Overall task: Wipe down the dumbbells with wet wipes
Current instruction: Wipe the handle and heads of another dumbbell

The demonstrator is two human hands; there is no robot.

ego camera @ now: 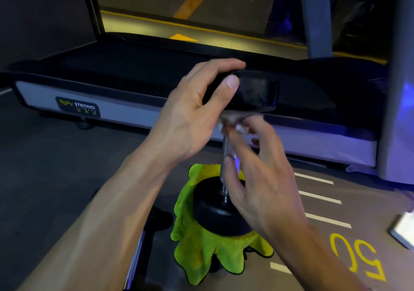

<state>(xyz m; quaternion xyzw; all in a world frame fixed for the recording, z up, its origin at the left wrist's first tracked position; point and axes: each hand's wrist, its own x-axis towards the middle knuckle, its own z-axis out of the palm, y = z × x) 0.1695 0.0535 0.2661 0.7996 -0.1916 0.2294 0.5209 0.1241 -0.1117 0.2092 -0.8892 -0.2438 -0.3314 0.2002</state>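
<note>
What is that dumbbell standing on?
The dumbbell stands upright on a crumpled green cloth, which spreads out around its lower head. Whatever lies beneath the cloth, under the head, is hidden.

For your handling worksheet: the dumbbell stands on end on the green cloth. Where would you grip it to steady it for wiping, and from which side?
Grip the upper head of the dumbbell from above and the left, as the left hand does. The handle is upright, so holding the top likely stops tipping and leaves the handle free for the right hand with the wipe.
</note>
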